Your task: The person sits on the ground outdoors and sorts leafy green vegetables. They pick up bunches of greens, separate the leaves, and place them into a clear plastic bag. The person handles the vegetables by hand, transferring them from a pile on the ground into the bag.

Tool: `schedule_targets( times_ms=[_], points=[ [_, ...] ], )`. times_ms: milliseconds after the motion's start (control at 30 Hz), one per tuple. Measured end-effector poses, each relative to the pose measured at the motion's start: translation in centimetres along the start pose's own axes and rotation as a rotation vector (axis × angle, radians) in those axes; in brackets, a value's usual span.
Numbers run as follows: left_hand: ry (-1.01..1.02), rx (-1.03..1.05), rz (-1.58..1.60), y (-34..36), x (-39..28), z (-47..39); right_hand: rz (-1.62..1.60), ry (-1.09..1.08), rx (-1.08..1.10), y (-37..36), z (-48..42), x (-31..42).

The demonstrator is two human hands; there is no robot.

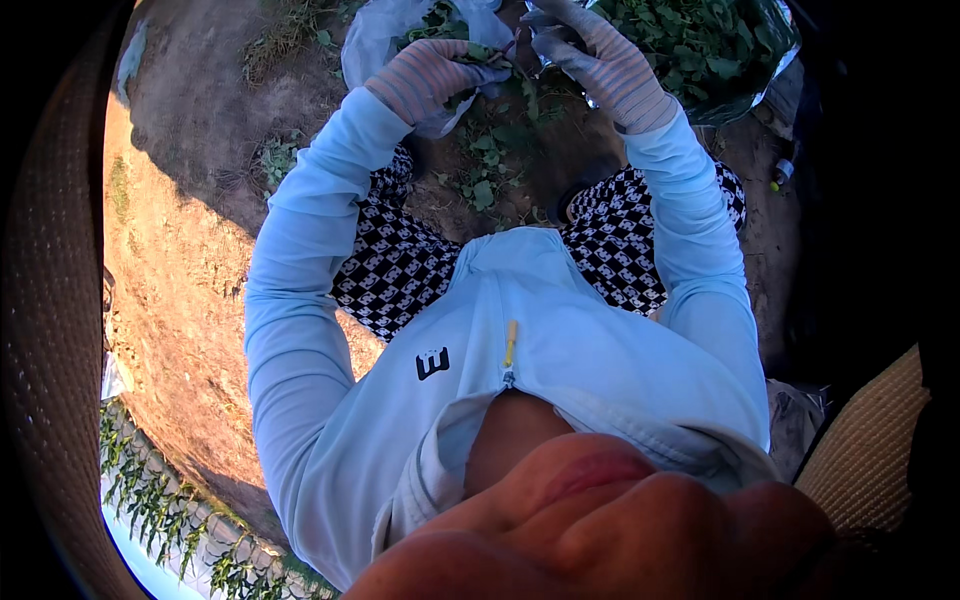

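My left hand (435, 75), in a striped knit glove with a grey coated palm, pinches a leafy green stem (486, 55). Just across from it, my right hand (604, 64) wears a matching glove. Its thumb and fingers are apart near the stem's end, with the upper fingers close to the picture's top edge. Behind and under the left hand is a translucent plastic bag (367, 45) with greens in it. Beyond the right hand, a silver-edged bag (784, 71) is filled with leafy greens (697, 45).
Loose leafy sprigs (484, 161) lie on bare soil between my knees, which are in checked trousers (405, 262). More plant bits (277, 157) lie to the left. A small container (784, 171) is on the ground at right. Tall green plants (150, 495) line the lower left.
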State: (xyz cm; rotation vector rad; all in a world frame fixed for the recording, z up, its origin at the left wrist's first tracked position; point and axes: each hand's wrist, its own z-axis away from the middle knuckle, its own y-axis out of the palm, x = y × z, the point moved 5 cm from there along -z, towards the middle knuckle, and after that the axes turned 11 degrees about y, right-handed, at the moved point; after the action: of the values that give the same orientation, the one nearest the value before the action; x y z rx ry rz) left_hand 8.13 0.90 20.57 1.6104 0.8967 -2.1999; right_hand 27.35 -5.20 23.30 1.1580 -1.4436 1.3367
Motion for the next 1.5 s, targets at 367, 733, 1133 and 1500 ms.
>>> schedule_targets(
  times_ms=[367, 733, 1133, 1500],
  points=[
    [0.158, 0.041, -0.666, 0.1, 2.6, -0.5, 0.072, 0.134, 0.12, 1.1, 0.2, -2.6],
    [0.526, -0.006, -1.337, 2.4, -0.2, 0.2, 0.029, 0.077, -0.202, 1.4, 0.3, -2.0],
    [0.296, 0.106, -1.003, 2.7, 1.7, -0.7, 0.834, -0.529, -0.408, 2.1, 0.7, 1.0],
    [0.333, 0.176, -0.438, 1.6, 7.6, -2.7, 0.536, -0.464, -0.451, 0.6, 0.8, -0.2]
  ],
)
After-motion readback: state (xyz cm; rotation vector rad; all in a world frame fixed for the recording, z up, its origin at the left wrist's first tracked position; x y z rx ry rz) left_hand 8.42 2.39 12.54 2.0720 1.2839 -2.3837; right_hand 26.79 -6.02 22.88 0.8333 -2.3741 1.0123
